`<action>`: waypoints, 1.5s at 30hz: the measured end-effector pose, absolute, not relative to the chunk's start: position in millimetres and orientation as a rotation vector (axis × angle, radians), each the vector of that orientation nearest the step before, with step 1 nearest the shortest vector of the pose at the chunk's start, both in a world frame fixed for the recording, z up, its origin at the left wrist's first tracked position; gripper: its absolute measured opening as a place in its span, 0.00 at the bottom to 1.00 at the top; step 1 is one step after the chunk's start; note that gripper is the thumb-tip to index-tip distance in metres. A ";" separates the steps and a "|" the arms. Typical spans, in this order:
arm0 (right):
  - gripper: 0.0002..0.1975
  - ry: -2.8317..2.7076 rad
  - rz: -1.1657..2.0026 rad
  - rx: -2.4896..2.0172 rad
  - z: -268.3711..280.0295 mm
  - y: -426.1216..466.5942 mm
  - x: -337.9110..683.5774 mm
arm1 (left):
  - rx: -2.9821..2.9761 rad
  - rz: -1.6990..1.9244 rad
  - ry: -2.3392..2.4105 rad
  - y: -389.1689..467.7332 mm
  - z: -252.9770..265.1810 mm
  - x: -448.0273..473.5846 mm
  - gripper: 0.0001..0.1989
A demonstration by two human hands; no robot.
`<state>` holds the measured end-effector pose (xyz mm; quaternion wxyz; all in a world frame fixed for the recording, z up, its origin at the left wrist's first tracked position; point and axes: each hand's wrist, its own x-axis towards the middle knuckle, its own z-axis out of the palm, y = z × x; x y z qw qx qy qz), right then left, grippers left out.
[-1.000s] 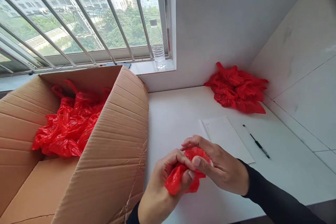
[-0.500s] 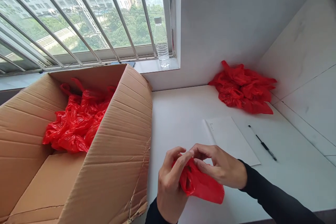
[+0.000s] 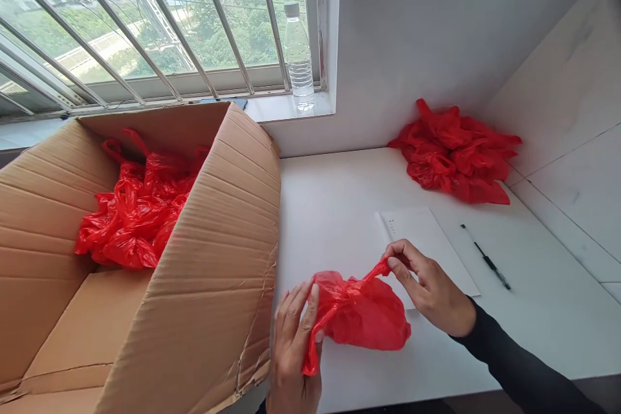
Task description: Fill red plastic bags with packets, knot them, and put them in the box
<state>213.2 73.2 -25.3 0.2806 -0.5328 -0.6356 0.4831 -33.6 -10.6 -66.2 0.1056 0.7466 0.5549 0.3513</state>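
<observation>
Plain black sleeves [image 3: 508,346] end at two bare hands [image 3: 434,291].

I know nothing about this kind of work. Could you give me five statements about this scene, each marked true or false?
1. The left hand and the right hand are both on one tied-looking red bag. True.
2. The pen lies on top of the white paper. False: it lies beside it, on the white table.
3. The clear bottle stands upright on the windowsill. True.
4. The cardboard box has nothing inside. False: shiny red plastic is heaped in it.
5. The other red heap sits between the box and the left hand. False: it lies in the table's far right corner, against the wall.
</observation>
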 end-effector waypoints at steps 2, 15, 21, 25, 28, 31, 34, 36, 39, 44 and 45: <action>0.14 -1.620 1.368 -1.439 -32.3 71.3 218.1 | 2.136 1.019 1.649 -16.7 -70.6 -40.8 0.23; 0.15 -1.375 1.710 -1.131 -18.4 48.3 208.3 | 1.891 0.982 1.605 -6.7 -68.7 -15.4 0.25; 0.15 -0.859 1.831 -0.873 -42.6 43.2 205.9 | 2.031 0.883 1.843 -10.7 -87.3 -17.8 0.24; 0.16 -0.872 1.597 -1.168 -49.2 43.1 211.7 | 1.956 0.882 1.826 -7.9 -83.3 -9.4 0.24; 0.13 -1.060 1.323 -1.434 -47.8 27.2 204.1 | 2.194 0.921 1.575 -2.5 -76.5 3.4 0.26; 0.12 -1.474 1.051 -1.467 -61.7 5.6 188.2 | 2.437 0.783 1.390 2.4 -83.2 12.8 0.28; 0.22 -1.883 0.722 -1.358 -91.1 -6.1 176.4 | 2.506 0.596 1.446 3.2 -102.3 14.0 0.29; 0.25 -2.008 0.583 -1.342 -108.9 -7.3 173.4 | 2.538 0.534 1.483 1.9 -113.3 12.1 0.30; 0.28 -2.079 0.474 -1.382 -123.0 -5.3 173.6 | 2.577 0.516 1.500 0.0 -119.5 10.1 0.30; 0.29 -2.141 0.389 -1.394 -126.3 -4.9 176.1 | 2.574 0.512 1.517 -1.2 -119.7 12.3 0.30; 0.30 -2.156 0.377 -1.396 -126.4 -5.2 176.2 | 2.573 0.508 1.509 -1.5 -120.6 12.7 0.30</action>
